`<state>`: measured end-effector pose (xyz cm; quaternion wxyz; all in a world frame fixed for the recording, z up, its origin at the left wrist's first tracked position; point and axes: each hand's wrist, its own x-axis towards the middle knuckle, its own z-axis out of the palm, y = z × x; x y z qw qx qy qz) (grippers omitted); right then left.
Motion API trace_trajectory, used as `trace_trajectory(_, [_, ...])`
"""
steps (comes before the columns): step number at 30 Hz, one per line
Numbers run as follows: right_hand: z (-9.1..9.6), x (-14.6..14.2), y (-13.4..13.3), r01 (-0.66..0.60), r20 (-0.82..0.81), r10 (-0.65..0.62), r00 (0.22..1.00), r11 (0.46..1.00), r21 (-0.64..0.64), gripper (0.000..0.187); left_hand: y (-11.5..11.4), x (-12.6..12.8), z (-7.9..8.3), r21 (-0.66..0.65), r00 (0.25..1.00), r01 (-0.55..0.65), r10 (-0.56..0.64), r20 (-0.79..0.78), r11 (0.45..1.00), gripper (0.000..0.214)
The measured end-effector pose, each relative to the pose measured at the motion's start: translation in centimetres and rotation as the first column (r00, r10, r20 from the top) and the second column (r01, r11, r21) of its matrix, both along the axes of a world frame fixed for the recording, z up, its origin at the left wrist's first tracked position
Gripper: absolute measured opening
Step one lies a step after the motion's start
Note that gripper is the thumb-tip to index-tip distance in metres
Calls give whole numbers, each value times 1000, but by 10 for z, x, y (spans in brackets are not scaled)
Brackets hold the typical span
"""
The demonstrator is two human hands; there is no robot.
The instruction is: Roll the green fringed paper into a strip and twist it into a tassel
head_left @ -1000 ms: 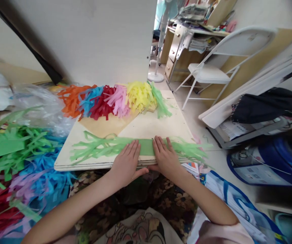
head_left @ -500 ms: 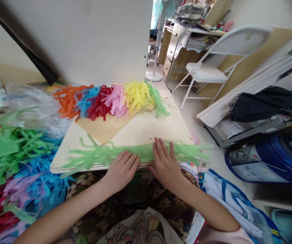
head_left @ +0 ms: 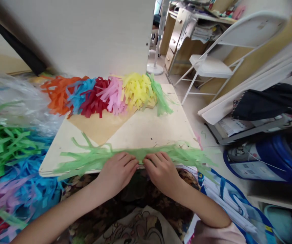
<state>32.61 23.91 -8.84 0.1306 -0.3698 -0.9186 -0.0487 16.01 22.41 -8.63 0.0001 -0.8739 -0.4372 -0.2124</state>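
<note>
A long strip of light green fringed tissue paper (head_left: 90, 157) lies across the near edge of a pale wooden board (head_left: 156, 127). My left hand (head_left: 116, 171) and my right hand (head_left: 162, 171) meet at the strip's middle, fingers curled and pinching the paper at the board's edge. Fringes spread out to both sides of my hands. Behind them, a tan paper triangle (head_left: 98, 125) lies on the board, its far edge covered by a row of orange, blue, red, pink, yellow and green fringed tassels (head_left: 105, 93).
Heaps of green, blue, purple and red fringed paper (head_left: 11, 159) lie at the left beside a clear plastic bag (head_left: 16, 101). A white panel (head_left: 85, 34) stands behind the board. A white folding chair (head_left: 211, 67), a desk, a blue container (head_left: 267, 159) are at the right.
My hands went from lying flat on the green strip to curled fingers pinching its middle at the board's near edge. The strip's flat centre has bunched up.
</note>
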Motion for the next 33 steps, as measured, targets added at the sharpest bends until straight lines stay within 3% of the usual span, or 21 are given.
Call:
trace_trajectory(5, [11, 11, 10, 17, -55, -23, 998, 994, -108, 18, 7, -8, 11, -251, 997, -79, 74, -27, 965, 27])
trace_trajectory(8, [16, 17, 19, 20, -28, -25, 999, 986, -164, 21, 12, -8, 15, -305, 989, -132, 107, -97, 943, 30])
trace_trajectory(13, [16, 22, 32, 120, 118, -109, 987, 989, -92, 25, 19, -1, 18, -268, 966, -205, 151, -209, 941, 30])
trace_trajectory(19, [17, 21, 35, 229, 202, -205, 958, 968, -102, 26, 24, 7, 17, -213, 880, -404, 314, -357, 890, 27])
trace_trajectory(33, [18, 12, 38, 313, 288, -276, 917, 946, -87, 26, 21, 14, 14, -70, 828, -460, 399, -395, 885, 21])
